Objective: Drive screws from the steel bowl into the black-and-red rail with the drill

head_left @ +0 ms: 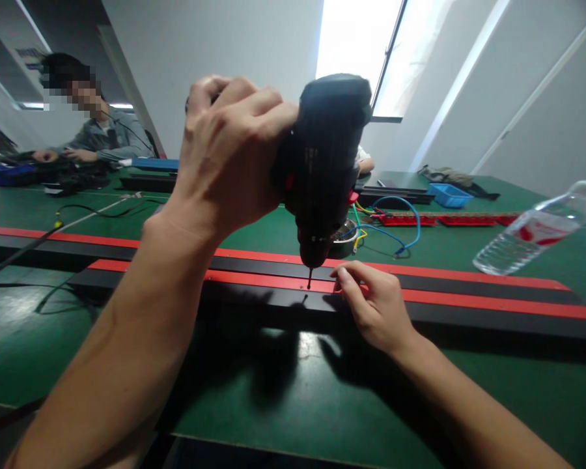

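Observation:
My left hand [234, 143] is wrapped around the handle of a black cordless drill [329, 153], which points downward. Its thin bit [310, 279] meets the red strip of the nearer black-and-red bar [268, 280], beside a small dark spot that could be a screw or hole. Just right of the bit, my right hand [378, 303] rests by the same bar with thumb and forefinger pinched together. Whatever may be between those fingertips is too small to make out. A second black-and-red bar [249, 256] lies parallel behind the first. Part of a round bowl [344, 244] shows behind the drill.
A clear plastic bottle [530, 231] stands tilted-looking at right. Coloured wires [410, 225], red trays [461, 220] and a blue basket [449, 194] lie behind the bars. A cable [24, 251] crosses the green table [254, 417] at left. Another person [107, 133] sits at far left.

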Demonstrator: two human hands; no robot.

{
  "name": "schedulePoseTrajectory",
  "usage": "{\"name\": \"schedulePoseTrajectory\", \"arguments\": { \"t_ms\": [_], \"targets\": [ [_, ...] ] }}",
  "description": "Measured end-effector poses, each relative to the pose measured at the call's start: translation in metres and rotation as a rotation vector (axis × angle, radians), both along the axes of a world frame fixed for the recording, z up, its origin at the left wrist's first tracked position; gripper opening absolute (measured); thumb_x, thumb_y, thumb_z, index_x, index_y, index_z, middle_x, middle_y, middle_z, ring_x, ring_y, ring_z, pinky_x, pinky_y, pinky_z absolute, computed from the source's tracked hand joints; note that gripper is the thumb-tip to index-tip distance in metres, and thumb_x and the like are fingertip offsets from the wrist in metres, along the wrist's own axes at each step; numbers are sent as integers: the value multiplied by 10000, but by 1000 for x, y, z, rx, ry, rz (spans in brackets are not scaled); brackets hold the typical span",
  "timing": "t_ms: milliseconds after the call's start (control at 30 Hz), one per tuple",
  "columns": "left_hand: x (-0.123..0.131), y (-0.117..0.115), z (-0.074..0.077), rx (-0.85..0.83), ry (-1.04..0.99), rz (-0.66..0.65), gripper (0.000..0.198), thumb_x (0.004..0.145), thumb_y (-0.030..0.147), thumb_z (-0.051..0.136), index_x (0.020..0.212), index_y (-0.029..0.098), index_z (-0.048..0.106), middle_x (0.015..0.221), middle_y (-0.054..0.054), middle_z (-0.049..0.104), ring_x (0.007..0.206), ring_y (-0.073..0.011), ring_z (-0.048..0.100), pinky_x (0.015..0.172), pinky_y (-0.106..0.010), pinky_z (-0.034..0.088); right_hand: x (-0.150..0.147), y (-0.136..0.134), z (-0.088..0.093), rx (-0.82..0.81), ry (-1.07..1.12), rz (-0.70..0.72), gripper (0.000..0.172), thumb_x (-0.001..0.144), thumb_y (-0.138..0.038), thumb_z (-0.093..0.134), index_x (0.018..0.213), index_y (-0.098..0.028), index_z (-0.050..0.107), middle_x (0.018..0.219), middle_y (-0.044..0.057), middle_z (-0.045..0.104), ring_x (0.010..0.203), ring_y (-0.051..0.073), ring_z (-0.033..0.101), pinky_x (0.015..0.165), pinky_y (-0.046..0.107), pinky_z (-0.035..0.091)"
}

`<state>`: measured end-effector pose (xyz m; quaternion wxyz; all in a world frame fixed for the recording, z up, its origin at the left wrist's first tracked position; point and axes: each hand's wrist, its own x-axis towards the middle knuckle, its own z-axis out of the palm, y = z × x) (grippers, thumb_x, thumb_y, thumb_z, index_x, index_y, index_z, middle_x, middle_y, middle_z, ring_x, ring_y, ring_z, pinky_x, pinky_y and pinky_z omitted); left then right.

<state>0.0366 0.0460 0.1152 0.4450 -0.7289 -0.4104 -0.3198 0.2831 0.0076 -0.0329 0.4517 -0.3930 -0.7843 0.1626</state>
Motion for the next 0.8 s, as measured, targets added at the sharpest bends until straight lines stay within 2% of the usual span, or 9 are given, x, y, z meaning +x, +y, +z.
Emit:
{"name": "schedulePoseTrajectory", "arguments": {
  "t_ms": [100,233,333,467,500,633,733,800],
  "targets": [
    [1,-2,0,-5,-25,-18,263,955,310,557,1167,196,663,1137,-98,721,1169,-376,662,1038,-545,449,0,-1,0,-1,2,-2,281,1073,-351,542,915,-187,706,771,23,677,690,169,625,667,296,440],
    [2,-3,1,-40,-25,-25,217,920,292,589,1102,204,669,1049,-76,739,1074,-366,702,1002,-537,466,0,-1,0,-13,6,0,282,1072,-358,547,936,-186,724,803,35,693,710,175,630,664,295,447],
    [4,-4,1,-16,-50,-24,314,938,305,585,1214,171,650,1184,-111,727,1152,-382,676,1018,-545,474,0,-1,-1,-16,7,-4,277,1069,-360,554,941,-186,727,814,40,698,716,178,632,658,294,452],
    [3,-4,2,-7,-21,-50,172,955,329,571,1040,229,682,1027,-42,728,1104,-351,704,1097,-565,438,1,-1,-2,-9,9,-9,279,1070,-358,551,932,-187,724,787,34,687,701,174,625,645,289,452],
    [3,-5,2,-13,-19,-52,174,953,318,568,1050,229,681,1017,-38,723,1103,-345,705,1103,-561,436,1,-1,-3,-7,6,-8,279,1070,-358,551,932,-187,723,788,33,687,700,172,625,645,289,452],
    [3,-4,2,9,-43,-14,347,958,308,563,1267,175,650,1196,-99,697,1211,-361,656,1116,-550,438,1,-1,-2,3,-2,-16,277,1068,-351,550,920,-186,717,782,31,687,698,170,628,651,288,454],
    [2,-3,1,7,-31,8,228,965,304,555,1126,213,689,1053,-61,713,1129,-342,693,1153,-564,405,1,-1,-1,0,1,-8,271,1067,-346,549,920,-188,714,791,32,691,705,172,636,653,288,458],
    [1,-1,0,1,-44,5,241,931,301,594,1134,216,692,1035,-62,719,1100,-352,700,1132,-576,421,0,-1,-2,-3,-4,1,261,1064,-345,554,928,-189,714,809,35,699,720,176,643,660,289,463]
  ]
}}
